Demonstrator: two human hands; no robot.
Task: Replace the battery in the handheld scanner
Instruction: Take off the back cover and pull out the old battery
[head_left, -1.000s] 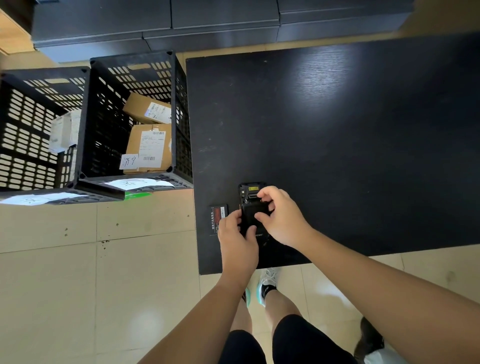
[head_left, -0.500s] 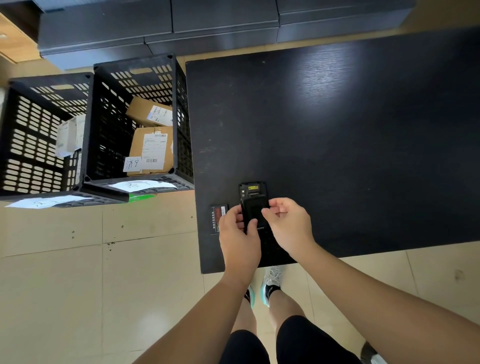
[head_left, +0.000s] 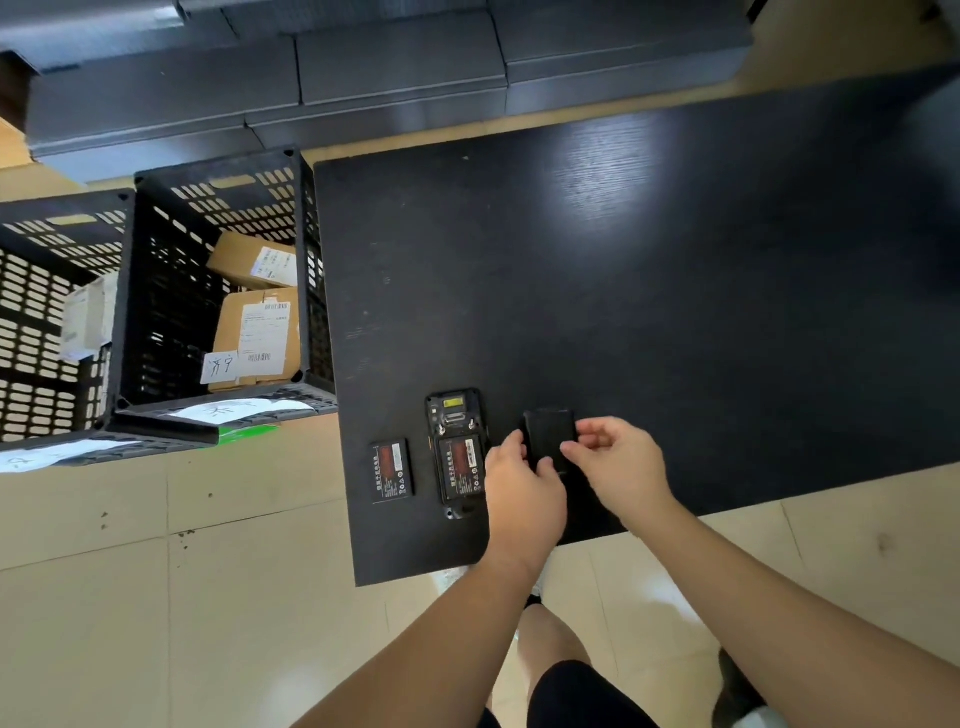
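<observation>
The black handheld scanner lies face down near the front left corner of the black table, its back open and a battery with a red label sitting in the bay. A second, loose battery lies flat on the table just left of the scanner. The black battery cover is off the scanner and to its right, pinched between both hands. My left hand grips the cover's left and lower edge. My right hand holds its right edge with thumb and fingers.
Two black slotted crates stand on the tiled floor left of the table, holding cardboard parcels with labels. Dark grey cabinets run along the far side. My legs and shoes show below the table's front edge.
The cover has come off the scanner's back and moved right in both hands, exposing the battery in the bay. The scanner now lies untouched on the table.
</observation>
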